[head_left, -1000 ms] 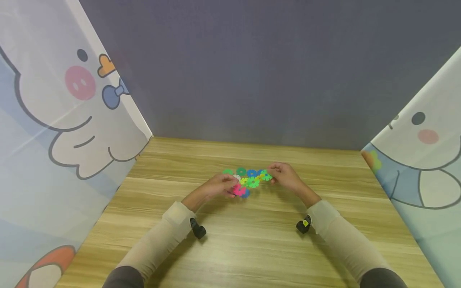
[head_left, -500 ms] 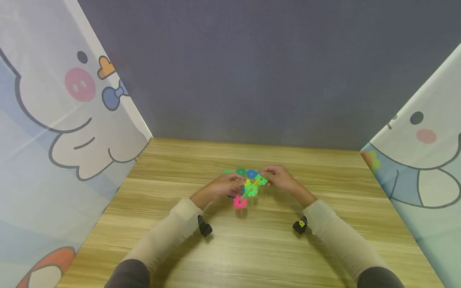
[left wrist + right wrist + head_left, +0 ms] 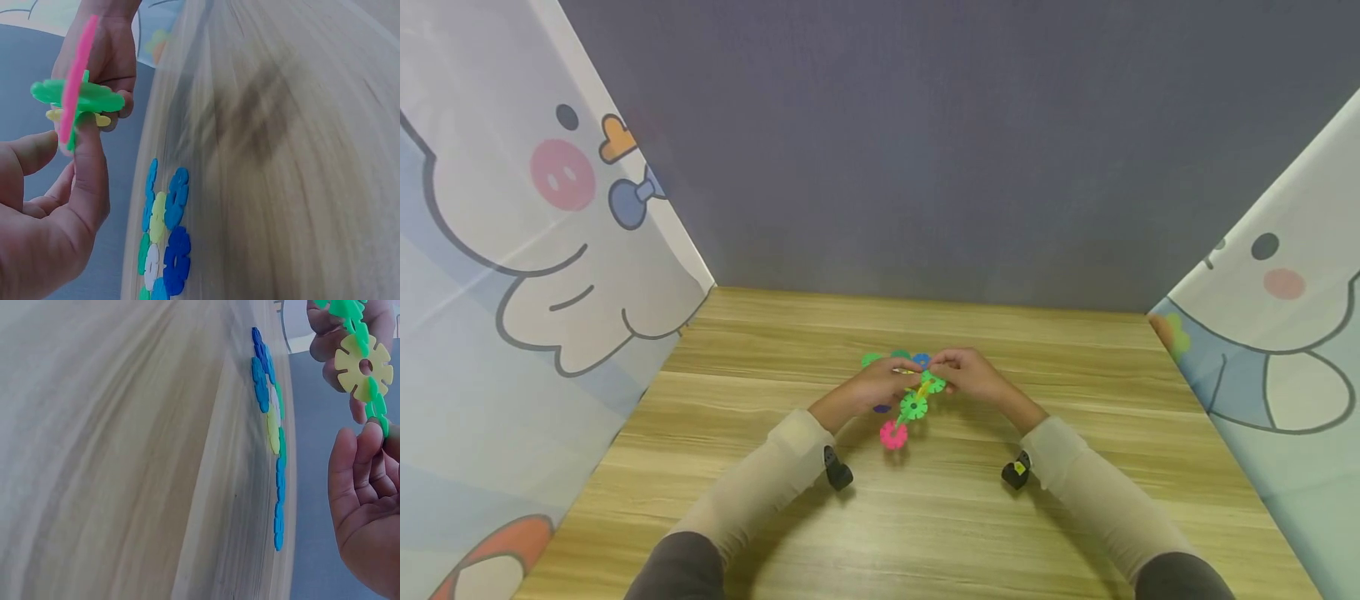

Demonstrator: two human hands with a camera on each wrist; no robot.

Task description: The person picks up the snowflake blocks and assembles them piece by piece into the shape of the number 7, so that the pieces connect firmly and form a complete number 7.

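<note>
A chain of slotted plastic snowflake discs hangs between the hands above the wooden table, slanting toward the person. Its near end is a pink disc (image 3: 886, 436); a bright green disc (image 3: 919, 411) comes after it, then a yellow disc (image 3: 350, 362). My right hand (image 3: 973, 375) pinches a green disc (image 3: 382, 422) at the far end between thumb and finger. From the left, my left hand (image 3: 880, 386) reaches over the chain, its thumb and forefinger closed about the green piece beside the yellow disc. In the left wrist view, that forefinger partly hides the chain.
Several loose discs lie flat on the table (image 3: 1000, 500) behind the left hand, among them a dark blue disc (image 3: 177, 259), a white disc (image 3: 151, 267) and a yellow one (image 3: 157, 215). A grey panel (image 3: 910, 167) rises at the back, with cartoon-printed panels on both sides.
The left hand has let go of the pink disc and moved right, up the chain. The right hand has moved left, and the chain has swung down toward the person.
</note>
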